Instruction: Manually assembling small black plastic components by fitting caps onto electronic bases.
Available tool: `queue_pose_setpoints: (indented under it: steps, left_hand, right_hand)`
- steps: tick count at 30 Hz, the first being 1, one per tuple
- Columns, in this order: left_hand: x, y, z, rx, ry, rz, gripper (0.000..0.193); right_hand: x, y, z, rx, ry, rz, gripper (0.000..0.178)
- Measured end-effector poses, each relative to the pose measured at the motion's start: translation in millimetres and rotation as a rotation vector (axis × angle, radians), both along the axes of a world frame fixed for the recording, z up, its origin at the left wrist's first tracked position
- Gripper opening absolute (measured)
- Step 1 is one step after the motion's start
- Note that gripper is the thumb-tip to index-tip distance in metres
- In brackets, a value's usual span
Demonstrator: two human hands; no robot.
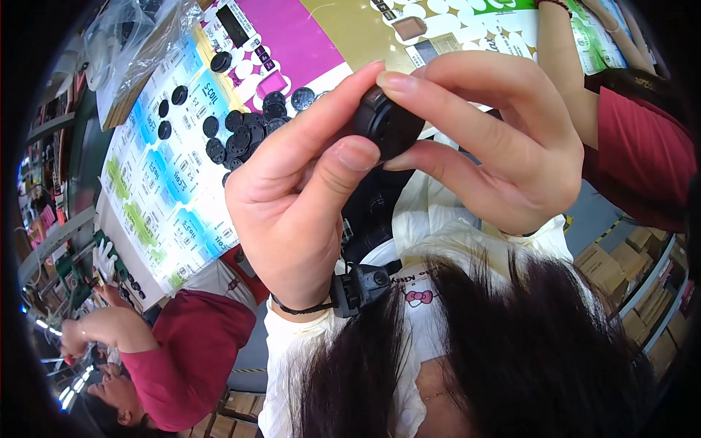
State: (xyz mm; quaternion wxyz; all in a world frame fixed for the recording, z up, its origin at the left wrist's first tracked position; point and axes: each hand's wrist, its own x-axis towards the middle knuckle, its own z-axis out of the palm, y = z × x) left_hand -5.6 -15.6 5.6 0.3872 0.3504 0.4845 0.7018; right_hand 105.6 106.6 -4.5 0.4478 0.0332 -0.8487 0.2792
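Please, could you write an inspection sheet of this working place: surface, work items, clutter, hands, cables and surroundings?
Surface: table covered with printed sheets in blue, green, pink and tan.
Work items: one small round black part, pinched by both hands; pile of black round caps on the sheets.
Clutter: clear plastic bag at the table's far corner.
Hands: left hand and right hand both grip the part with fingertips.
Cables: nothing seen.
Surroundings: co-workers in red sleeves, cardboard boxes.
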Motion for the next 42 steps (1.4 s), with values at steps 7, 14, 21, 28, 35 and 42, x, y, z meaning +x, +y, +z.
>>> queue_pose_setpoints:
  steps: [7,14,21,28,35,42]
  left_hand:
    - [18.0,8.1,-0.2,0.002,0.205,0.199,0.026]
    - [18.5,9.9,-7.2,0.060,0.438,0.291,0.022]
    - [16.0,7.6,-9.7,0.160,0.495,0.351,0.020]
    - [15.6,13.5,-13.5,0.065,0.561,0.336,0.019]
    - [-106.7,7.3,-43.4,-0.392,0.450,0.318,0.022]
    - [-242.5,-46.3,-117.4,-0.935,1.374,0.425,0.032]
  right_hand:
    - [-0.8,-0.9,-6.3,0.032,-0.015,-0.034,0.044]
    - [-3.5,-13.6,-10.8,-0.542,-0.126,0.092,0.046]
    - [-7.7,-21.2,-14.8,-0.665,-0.067,0.227,0.030]
    - [-7.9,-23.3,-23.9,-0.775,-0.014,0.181,0.030]
    - [-16.1,-4.7,-55.0,-0.380,-0.419,-0.156,0.036]
    - [-18.8,-19.1,-87.6,-0.049,-0.787,0.082,0.043]
